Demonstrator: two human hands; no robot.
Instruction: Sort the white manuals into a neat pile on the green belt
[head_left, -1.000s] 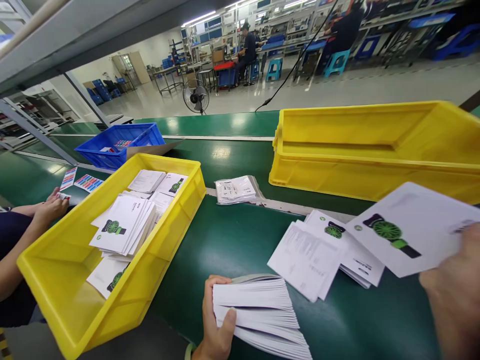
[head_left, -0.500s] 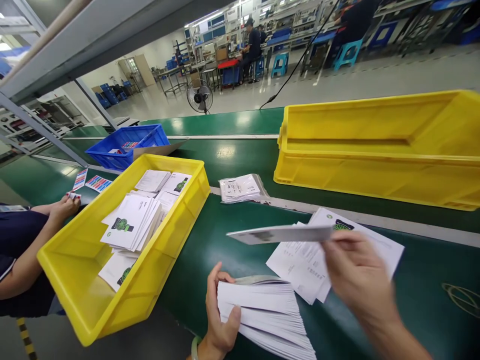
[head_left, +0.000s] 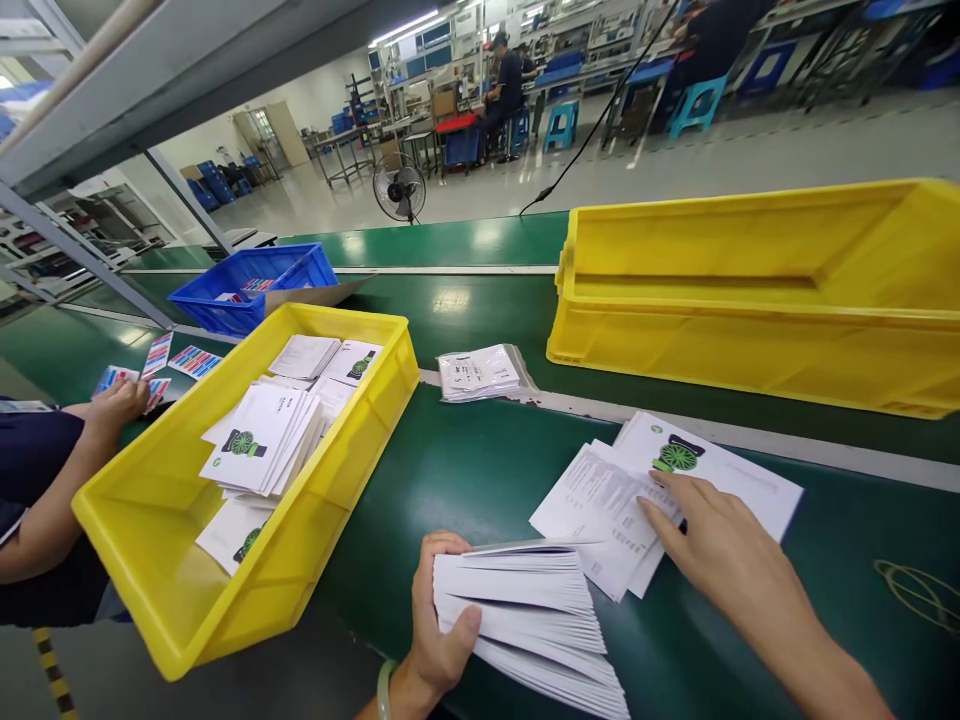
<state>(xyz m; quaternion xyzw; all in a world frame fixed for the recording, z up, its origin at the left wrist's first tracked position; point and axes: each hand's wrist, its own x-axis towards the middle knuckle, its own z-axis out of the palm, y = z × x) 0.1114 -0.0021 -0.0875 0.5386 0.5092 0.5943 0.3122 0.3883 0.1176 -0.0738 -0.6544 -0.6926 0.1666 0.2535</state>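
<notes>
A thick stack of white booklets (head_left: 525, 610) stands edge-up at the lower middle, its pages fanned. My left hand (head_left: 446, 625) grips the left end of this stack, thumb on the near side and fingers behind. To the right, my right hand (head_left: 720, 545) is over the printed white sheets (head_left: 592, 510), with thumb and fingers apart and nothing held. Its fingertips are at the sheets' right side; whether they touch is hard to tell. Under and behind these sheets lies a larger white booklet (head_left: 742, 490) with a green and black picture.
A yellow bin (head_left: 337, 490) at left holds several booklets. Another yellow bin (head_left: 750, 340) stands at back right. Between them lies a bagged stack (head_left: 480, 372). A blue bin (head_left: 225, 315), a co-worker's hand (head_left: 120, 402) and a rubber band (head_left: 919, 590) are also there.
The booklet that my right hand held in the air has left it. That hand is now lower, fingers spread over the sheets. My left hand still grips the stack.
</notes>
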